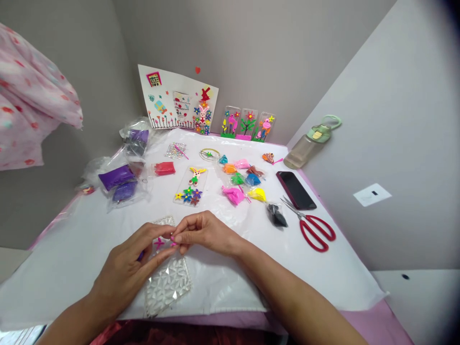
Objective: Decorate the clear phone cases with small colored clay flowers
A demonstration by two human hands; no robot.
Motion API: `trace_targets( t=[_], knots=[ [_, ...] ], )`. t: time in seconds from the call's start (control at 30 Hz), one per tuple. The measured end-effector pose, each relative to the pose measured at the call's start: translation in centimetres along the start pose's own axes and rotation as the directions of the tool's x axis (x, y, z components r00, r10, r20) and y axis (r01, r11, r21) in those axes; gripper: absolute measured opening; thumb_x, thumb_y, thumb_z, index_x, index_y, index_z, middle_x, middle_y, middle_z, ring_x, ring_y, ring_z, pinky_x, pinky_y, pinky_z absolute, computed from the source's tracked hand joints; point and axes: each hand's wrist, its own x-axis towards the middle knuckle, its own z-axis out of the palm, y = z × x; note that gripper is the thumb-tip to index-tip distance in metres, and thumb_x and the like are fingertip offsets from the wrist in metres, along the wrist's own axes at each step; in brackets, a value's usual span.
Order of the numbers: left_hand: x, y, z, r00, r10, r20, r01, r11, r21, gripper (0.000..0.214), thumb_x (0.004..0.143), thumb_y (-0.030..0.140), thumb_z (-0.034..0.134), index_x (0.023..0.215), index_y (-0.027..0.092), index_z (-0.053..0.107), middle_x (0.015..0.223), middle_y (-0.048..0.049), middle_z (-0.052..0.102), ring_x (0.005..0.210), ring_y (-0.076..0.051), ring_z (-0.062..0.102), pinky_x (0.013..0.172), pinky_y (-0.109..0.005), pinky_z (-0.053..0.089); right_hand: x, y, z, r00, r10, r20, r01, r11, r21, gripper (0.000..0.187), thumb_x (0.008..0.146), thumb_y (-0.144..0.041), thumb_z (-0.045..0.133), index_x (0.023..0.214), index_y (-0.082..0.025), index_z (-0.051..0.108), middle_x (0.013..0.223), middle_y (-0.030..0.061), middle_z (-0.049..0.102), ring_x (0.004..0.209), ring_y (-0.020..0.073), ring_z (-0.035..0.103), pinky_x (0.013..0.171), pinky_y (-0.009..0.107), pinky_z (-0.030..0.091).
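Head view. Left hand (131, 268) and right hand (206, 235) meet fingertip to fingertip, both pinched narrow on a pink clay piece (159, 243), small and star-like. It is held just above the upper end of a clear case (168, 283), which lies flat on the white table cover (64, 258) near the front edge. A purple bit shows under the left fingers; cannot tell what it is.

Risks, as judged: the piece looks soft and thin-armed, so a hard pinch could flatten it, and two hands drawing apart could stretch or tear it. The clear case lies loose on a slick sheet and may slide if pressed off-centre.

Counts:
- Clear case: one.
- Bunny case (191, 186), flat at mid-table: one.
- Leaning cases (247, 123) against the wall: three.
- Small clay bags (237, 178) clustered right of centre: nine, with the black one a little apart.
- Red bag (164, 168): one.
- Purple bags (117, 177) at left: at least three.
- Scissors (304, 221): one.
- Phone (295, 189): one.
- Bottle (309, 143): one.
- Picture sheet (178, 103): one.
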Motion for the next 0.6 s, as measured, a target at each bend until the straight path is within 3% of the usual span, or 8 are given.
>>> trace_targets(
  t=[0.13,0.27,0.5,0.6],
  knots=[
    [-0.2,0.0,0.5,0.994,0.107,-0.035,-0.106,0.993,0.046,0.021,0.100,0.045,0.065,0.113,0.029,0.072,0.099,0.0016,0.075,0.055,-0.009,0.055,0.054,-0.018,0.046,0.3,0.4,0.2,0.999,-0.014,-0.040,0.014,1.000,0.015,0.052,0.060,-0.054,0.095,0.082,-0.014,0.069,0.064,-0.0024,0.069,0.062,0.0105,0.064,0.066,0.022,0.049],
    [-0.1,0.5,0.6,0.987,0.136,-0.082,-0.130,0.988,0.079,0.019,0.101,0.045,0.063,0.105,0.028,0.071,0.089,0.0038,0.073,0.052,-0.008,0.054,0.051,-0.018,0.044,0.3,0.7,0.1,0.997,-0.040,-0.060,0.038,0.999,-0.032,0.047,0.064,-0.051,0.093,0.082,-0.014,0.072,0.066,-0.0024,0.068,0.062,0.0092,0.062,0.066,0.021,0.047],
    [-0.6,-0.3,0.7,0.984,0.160,-0.080,-0.156,0.986,0.063,0.013,0.103,0.037,0.062,0.108,0.028,0.070,0.102,0.0012,0.074,0.086,-0.012,0.070,0.075,-0.017,0.050,0.2,0.6,0.0,0.997,-0.065,-0.045,0.064,0.998,-0.017,0.028,0.073,-0.035,0.084,0.086,-0.015,0.070,0.071,-0.0012,0.071,0.068,0.0111,0.066,0.073,0.024,0.050],
    [-0.6,-0.6,0.6,0.992,0.116,-0.056,-0.113,0.992,0.058,0.014,0.102,0.038,0.063,0.109,0.029,0.071,0.104,0.0023,0.074,0.084,-0.012,0.070,0.075,-0.017,0.050,0.2,0.8,0.1,0.995,-0.077,-0.059,0.075,0.997,-0.034,0.026,0.074,-0.033,0.083,0.086,-0.015,0.068,0.071,-0.0009,0.070,0.068,0.0112,0.066,0.071,0.023,0.050]
  ],
)
